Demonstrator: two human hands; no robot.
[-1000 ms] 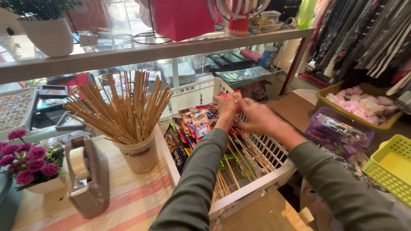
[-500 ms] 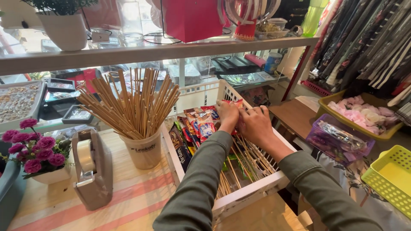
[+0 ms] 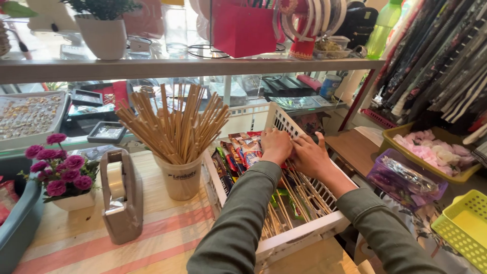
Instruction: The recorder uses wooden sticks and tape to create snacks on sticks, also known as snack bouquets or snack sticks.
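At the far left, purple flowers [image 3: 58,167] in a white pot are seen, with a tape dispenser [image 3: 120,195] just beside them on the striped tabletop [image 3: 162,238]. A white cup [image 3: 181,175] packed with wooden sticks is placed next to a white slatted basket [image 3: 299,236]. Colourful packets [image 3: 238,152] are stood in the basket's far end. The left hand [image 3: 275,144] is laid on the packets with fingers curled; the right hand [image 3: 310,155] is pressed close beside it. Whether either grip is closed on a packet cannot be told.
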